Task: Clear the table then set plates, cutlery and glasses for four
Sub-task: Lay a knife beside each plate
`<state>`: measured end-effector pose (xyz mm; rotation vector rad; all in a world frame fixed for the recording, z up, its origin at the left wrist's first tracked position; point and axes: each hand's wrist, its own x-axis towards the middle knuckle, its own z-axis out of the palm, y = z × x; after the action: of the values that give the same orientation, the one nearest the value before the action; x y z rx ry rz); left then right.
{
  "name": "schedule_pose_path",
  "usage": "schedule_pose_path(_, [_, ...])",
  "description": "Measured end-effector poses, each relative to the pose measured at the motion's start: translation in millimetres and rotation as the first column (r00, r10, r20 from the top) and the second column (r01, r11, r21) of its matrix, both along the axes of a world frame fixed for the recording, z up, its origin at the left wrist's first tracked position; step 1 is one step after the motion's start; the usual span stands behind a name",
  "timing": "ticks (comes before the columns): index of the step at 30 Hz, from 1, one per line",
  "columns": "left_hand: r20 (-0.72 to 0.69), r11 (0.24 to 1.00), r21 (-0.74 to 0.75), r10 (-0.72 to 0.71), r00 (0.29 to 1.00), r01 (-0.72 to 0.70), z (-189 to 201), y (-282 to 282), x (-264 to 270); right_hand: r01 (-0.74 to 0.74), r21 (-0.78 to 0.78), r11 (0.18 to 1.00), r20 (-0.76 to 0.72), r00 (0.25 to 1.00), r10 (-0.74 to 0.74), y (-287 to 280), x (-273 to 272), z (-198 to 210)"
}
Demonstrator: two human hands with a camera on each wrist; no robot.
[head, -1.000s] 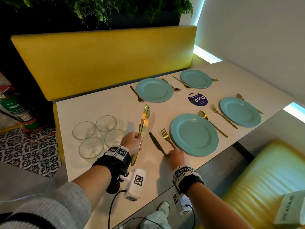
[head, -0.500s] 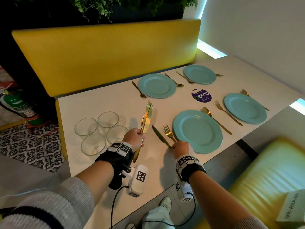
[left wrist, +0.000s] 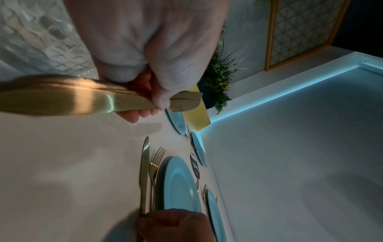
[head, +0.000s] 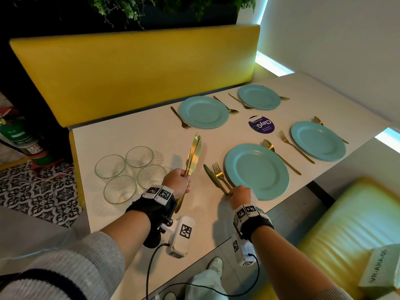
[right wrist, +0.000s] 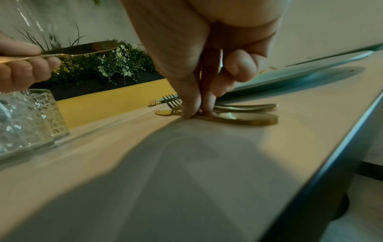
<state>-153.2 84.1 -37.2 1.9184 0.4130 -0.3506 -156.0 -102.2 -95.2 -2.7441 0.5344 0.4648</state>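
Note:
Four teal plates lie on the white table [head: 134, 135]; the near plate [head: 256, 171] has a gold fork [head: 219, 173] and a gold knife [head: 213, 178] along its left side. My right hand [head: 240, 192] pinches that knife's handle end on the tabletop; in the right wrist view thumb and fingertips [right wrist: 189, 111] press on the knife [right wrist: 238, 118]. My left hand [head: 176, 182] grips a bundle of gold knives [head: 193, 156] by the handles, blades pointing up and away, above the table. The same bundle of gold knives [left wrist: 62, 96] fills the left wrist view. Several clear glasses [head: 129, 172] stand grouped at the left.
The other plates [head: 203, 112] [head: 259, 96] [head: 318, 140] each have a gold fork and spoon beside them. A round purple sticker [head: 261, 124] sits mid-table. Yellow benches [head: 134, 68] flank the table, a wall lies to the right, and a green extinguisher [head: 13, 133] stands on the floor at left.
Almost nothing moved. My right hand stays at the laid knife's handle beside the fork, and my left hand keeps the knife bundle raised; only the head view has shifted a little.

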Motion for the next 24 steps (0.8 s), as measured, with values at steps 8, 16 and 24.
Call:
schedule_pose_path(8, [-0.005,1.0,0.011,-0.007,1.0,0.007,1,-1,-1,-0.008,-0.011,1.0,0.006,1.0,0.008,-1,-1,1])
schedule_pose_path(16, [-0.004,1.0,0.003,-0.028,1.0,0.028,3,-3,0,0.005,-0.018,1.0,-0.014,1.0,-0.005,0,0,10])
schedule_pose_path(24, [0.018,0.996,-0.08,-0.043,0.999,0.044,26,-14,7,0.008,0.303,0.953,0.162,0.985,-0.059,11,20,76])
